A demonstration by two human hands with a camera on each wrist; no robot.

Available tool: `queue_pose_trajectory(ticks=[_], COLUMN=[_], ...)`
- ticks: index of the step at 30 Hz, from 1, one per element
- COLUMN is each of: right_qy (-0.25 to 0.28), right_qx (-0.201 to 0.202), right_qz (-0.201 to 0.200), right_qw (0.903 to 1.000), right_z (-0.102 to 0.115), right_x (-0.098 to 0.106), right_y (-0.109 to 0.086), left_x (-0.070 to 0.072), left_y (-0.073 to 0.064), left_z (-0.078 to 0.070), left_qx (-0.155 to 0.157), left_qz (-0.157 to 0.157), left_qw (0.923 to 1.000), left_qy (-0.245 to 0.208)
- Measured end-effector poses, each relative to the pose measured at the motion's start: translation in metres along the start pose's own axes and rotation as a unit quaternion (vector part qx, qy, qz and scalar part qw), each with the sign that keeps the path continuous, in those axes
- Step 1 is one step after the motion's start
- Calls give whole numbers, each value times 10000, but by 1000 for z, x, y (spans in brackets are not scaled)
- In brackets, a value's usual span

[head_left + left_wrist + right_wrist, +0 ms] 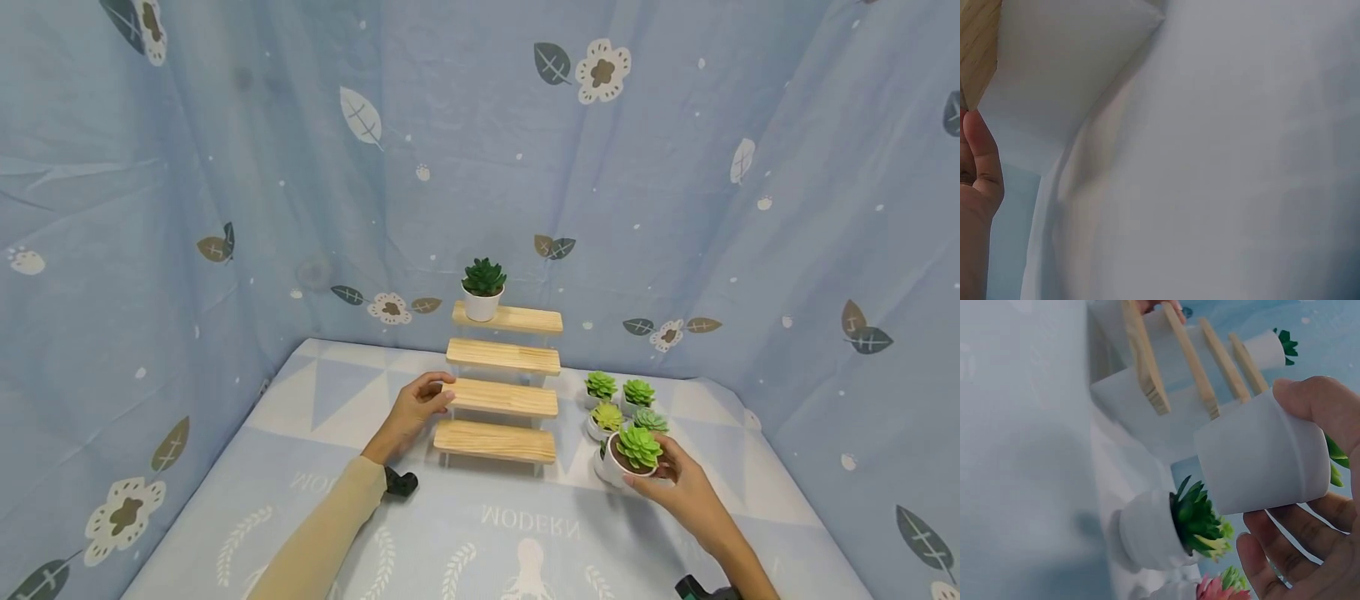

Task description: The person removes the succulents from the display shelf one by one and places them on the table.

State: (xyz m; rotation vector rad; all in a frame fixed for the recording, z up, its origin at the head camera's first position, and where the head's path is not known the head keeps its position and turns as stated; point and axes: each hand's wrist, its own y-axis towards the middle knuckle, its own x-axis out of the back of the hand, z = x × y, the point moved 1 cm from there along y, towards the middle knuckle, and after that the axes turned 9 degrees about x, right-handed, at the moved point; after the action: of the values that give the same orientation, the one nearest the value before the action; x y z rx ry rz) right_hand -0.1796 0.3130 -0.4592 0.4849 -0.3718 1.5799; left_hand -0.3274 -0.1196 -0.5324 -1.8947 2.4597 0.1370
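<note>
My right hand (678,479) grips a small white pot (1260,453) with a bright green succulent (638,447) by its rim, thumb on one side and fingers on the other. The pot is raised above the table, tilted in the head view. My left hand (411,410) pinches the left end of the second-lowest step of a wooden four-step stand (501,398); in the left wrist view its fingertips meet the wood's corner (979,56). A dark green potted succulent (482,287) stands upright at the left of the top step.
Right of the stand, several potted succulents cluster on the table, including a lime one (600,385) and a yellow-green one (607,415). A dark green plant's pot (1154,531) and a pink-red succulent (1222,589) show below the held pot. A patterned blue curtain (480,167) hangs behind.
</note>
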Motion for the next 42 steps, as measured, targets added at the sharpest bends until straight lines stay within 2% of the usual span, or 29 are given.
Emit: queue_pose_trajectory(ticks=[11, 20, 33, 42], right_qy=[246, 37, 80, 121], right_qx=[-180, -386, -622, -824], right_qz=[-30, -60, -102, -47], right_qw=[9995, 9992, 9980, 9965], right_z=[-20, -22, -33, -42], right_x=[-5, -5, -15, -22], right_y=[-15, -24, -33, -31], left_x=[1, 1, 0, 0], left_y=[0, -2, -3, -3], left_z=[-1, 0, 0, -2], left_qx=[-60, 37, 6, 6], left_qz=[14, -58, -53, -3], left_qw=[10000, 9999, 10000, 10000], left_qy=[59, 83, 63, 92])
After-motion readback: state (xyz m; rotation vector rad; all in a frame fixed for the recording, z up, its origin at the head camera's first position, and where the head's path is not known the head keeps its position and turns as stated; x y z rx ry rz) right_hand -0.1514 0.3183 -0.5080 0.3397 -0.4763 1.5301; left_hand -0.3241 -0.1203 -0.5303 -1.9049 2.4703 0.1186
